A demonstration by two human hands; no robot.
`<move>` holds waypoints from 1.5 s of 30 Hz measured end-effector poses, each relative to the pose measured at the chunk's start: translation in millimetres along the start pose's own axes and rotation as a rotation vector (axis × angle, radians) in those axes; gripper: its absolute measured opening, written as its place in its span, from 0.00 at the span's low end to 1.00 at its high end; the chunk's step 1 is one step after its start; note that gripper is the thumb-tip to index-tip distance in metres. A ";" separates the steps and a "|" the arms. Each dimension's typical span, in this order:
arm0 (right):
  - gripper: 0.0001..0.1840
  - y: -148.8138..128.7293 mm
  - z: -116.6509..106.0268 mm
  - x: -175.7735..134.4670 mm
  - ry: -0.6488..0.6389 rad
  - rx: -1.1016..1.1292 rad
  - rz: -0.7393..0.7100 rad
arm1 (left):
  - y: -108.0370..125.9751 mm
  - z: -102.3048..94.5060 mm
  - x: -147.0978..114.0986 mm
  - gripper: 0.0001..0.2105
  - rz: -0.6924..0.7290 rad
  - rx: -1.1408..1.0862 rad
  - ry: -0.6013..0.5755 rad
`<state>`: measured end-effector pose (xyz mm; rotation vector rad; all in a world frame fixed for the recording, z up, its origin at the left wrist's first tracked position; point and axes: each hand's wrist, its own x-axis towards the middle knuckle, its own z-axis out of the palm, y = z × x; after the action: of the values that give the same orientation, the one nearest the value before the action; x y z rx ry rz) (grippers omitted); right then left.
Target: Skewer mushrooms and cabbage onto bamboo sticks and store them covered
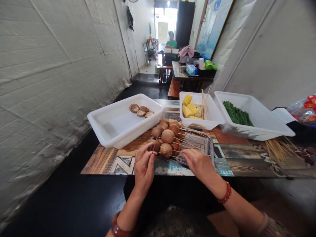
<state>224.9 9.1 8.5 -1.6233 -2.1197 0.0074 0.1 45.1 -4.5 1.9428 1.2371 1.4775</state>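
Brown mushroom caps [168, 136] on wooden skewers lie heaped on a clear tray [211, 149] in front of me. At the heap's left edge, my left hand [144, 164] pinches a mushroom [155, 144], seen nearly edge-on, between thumb and fingers. My right hand [197, 163] is over the tray's near side, its thumb and fingertips closed on a thin wooden skewer [177, 151] that points left toward the caps. The fingertips of the right hand partly hide the skewer's end.
Several mushrooms [141, 113] lie in a white tub [111, 123] at left. Another tub [217, 115] holds corn [190, 108] and skewers; a third [256, 105] holds green leaves [237, 113]. Loose skewers [278, 149] lie at right. A person [171, 41] sits far back.
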 end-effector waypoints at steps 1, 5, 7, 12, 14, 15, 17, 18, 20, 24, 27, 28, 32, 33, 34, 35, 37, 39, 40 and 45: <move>0.13 0.2 -3.4 -1.6 0.010 0.006 -0.010 | -2.2 5.0 4.4 0.09 0.072 0.041 -0.014; 0.12 -2.0 -26.7 -9.7 0.117 0.019 -0.105 | -12.8 22.6 12.5 0.08 0.163 0.094 -0.062; 0.11 -2.3 -39.5 -9.1 0.225 0.029 -0.132 | -15.4 27.6 11.9 0.08 0.151 0.095 -0.036; 0.12 7.7 -44.8 15.3 0.165 -0.076 -0.081 | -13.5 31.7 8.3 0.08 0.140 0.152 0.010; 0.15 13.5 -36.1 24.1 0.047 -0.143 -0.055 | -12.4 32.0 7.4 0.08 0.158 0.179 0.017; 0.17 16.2 -31.5 26.2 -0.007 -0.165 -0.046 | -12.0 32.0 7.0 0.07 0.169 0.186 0.018; 0.22 21.9 -24.5 25.0 -0.074 -0.182 -0.052 | -11.3 32.0 6.2 0.07 0.187 0.191 0.017; 0.23 25.0 -22.7 22.3 -0.088 -0.177 -0.066 | -10.8 32.1 5.9 0.07 0.192 0.193 0.017; 0.25 31.8 -23.0 15.5 -0.089 -0.153 -0.103 | -10.1 32.7 5.5 0.07 0.204 0.199 0.008; 0.24 45.0 -30.1 10.0 -0.071 -0.088 -0.150 | -10.7 35.9 6.2 0.07 0.231 0.244 -0.028; 0.22 50.6 -32.8 17.3 -0.091 -0.070 -0.168 | -12.4 38.7 6.6 0.07 0.235 0.314 -0.039; 0.22 51.6 -32.8 20.8 -0.103 -0.072 -0.167 | -12.8 39.3 6.5 0.07 0.234 0.332 -0.039; 0.19 53.7 -32.5 30.7 -0.127 -0.102 -0.161 | -13.5 40.2 5.8 0.07 0.243 0.351 -0.038; 0.19 54.2 -33.9 31.1 -0.119 -0.112 -0.157 | -13.6 40.2 5.8 0.07 0.244 0.346 -0.035; 0.18 54.6 -36.4 30.3 -0.103 -0.117 -0.152 | -13.7 40.2 5.9 0.06 0.246 0.338 -0.031; 0.18 54.8 -40.2 28.4 -0.079 -0.113 -0.148 | -13.9 40.3 6.1 0.06 0.247 0.329 -0.026; 0.19 53.1 -51.8 20.7 0.003 -0.074 -0.133 | -14.6 40.5 6.5 0.06 0.242 0.314 -0.022; 0.20 47.0 -65.7 8.8 0.110 -0.022 -0.103 | -15.8 41.0 6.9 0.06 0.240 0.300 -0.021; 0.20 42.0 -71.5 2.3 0.153 -0.004 -0.090 | -16.7 41.3 7.0 0.06 0.241 0.294 -0.023; 0.25 18.3 -58.0 -20.0 0.095 -0.032 -0.191 | -20.9 43.6 8.3 0.06 0.275 0.287 -0.031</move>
<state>266.6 -19.5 47.9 -1.4034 -2.2020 -0.1631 31.9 71.1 -31.2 2.3972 1.2661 1.4536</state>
